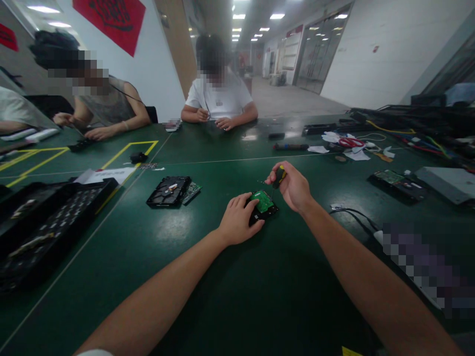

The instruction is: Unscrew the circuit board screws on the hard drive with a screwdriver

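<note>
A hard drive with a green circuit board facing up lies on the table in front of me. My left hand holds it down from the left, fingers over its far edge and thumb along its near side. In my right hand is a screwdriver with a yellow and black handle, gripped upright. Its thin shaft points down at the right part of the board; I cannot make out which screw it meets. A few tiny bits, perhaps screws, lie just beyond the drive.
Left stand a black drive casing, a loose circuit board and a black parts tray. Right are another hard drive, a grey metal box, a power strip and cables. Two people work across the table.
</note>
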`<state>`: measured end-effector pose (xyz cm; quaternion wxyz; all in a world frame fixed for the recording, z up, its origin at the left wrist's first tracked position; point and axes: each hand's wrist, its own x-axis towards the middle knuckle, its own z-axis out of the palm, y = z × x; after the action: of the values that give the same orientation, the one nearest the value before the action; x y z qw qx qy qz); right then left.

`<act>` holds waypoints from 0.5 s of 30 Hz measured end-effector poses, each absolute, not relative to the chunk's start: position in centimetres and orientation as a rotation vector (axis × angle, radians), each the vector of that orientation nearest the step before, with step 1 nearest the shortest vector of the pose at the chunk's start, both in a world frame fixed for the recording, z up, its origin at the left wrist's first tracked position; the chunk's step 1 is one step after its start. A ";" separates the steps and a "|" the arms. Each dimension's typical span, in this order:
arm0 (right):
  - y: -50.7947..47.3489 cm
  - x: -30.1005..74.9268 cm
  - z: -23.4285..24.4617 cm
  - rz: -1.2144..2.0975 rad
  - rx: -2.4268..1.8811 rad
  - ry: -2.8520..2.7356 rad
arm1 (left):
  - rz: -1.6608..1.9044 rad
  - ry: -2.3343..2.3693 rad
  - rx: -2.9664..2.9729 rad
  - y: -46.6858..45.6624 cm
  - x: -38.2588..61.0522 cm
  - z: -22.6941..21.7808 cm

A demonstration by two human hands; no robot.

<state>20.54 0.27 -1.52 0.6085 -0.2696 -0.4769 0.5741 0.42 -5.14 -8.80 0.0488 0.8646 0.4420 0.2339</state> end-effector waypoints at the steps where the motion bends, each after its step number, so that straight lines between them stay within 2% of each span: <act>1: 0.2 20.5 -1.5 1.343 -0.622 -1.096 | 0.712 1.347 2.636 -5.1 0.4 -8.8; 15: 0.0 20.6 -1.6 1.255 -0.721 -1.145 | 0.695 1.354 2.645 -5.1 0.5 -8.8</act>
<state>20.62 0.03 -1.57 0.6035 -0.3116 -0.4948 0.5421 0.45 -5.13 -8.77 0.0449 0.8660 0.4432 0.2274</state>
